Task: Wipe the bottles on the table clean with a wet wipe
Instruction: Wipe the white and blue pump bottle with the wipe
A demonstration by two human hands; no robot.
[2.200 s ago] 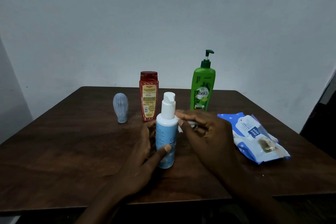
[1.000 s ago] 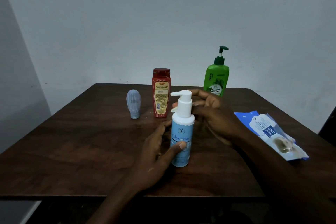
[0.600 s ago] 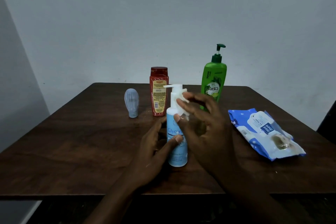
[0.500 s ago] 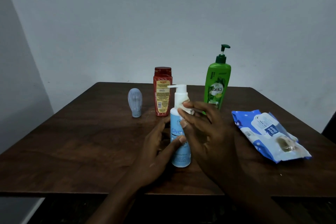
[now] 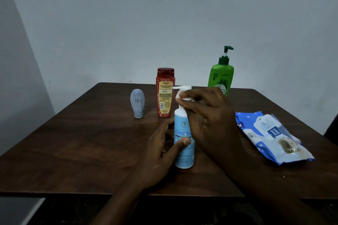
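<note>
Steadying blue pump bottle (image 5: 182,128), left hand (image 5: 161,153) grips its body; right hand (image 5: 210,120) pinches wet wipe (image 5: 180,95) on pump head (image 5: 182,87): gentle rubbing advised.

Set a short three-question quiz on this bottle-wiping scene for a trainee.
1. True or false: the left hand grips the body of the blue bottle.
2. Which part of that bottle does the right hand press the wipe against? A) the pump head B) the base C) the label
3. Fill the gap: the pack of wipes lies on the table to the person's ____ of the blue bottle.
Key: 1 true; 2 A; 3 right.
</note>
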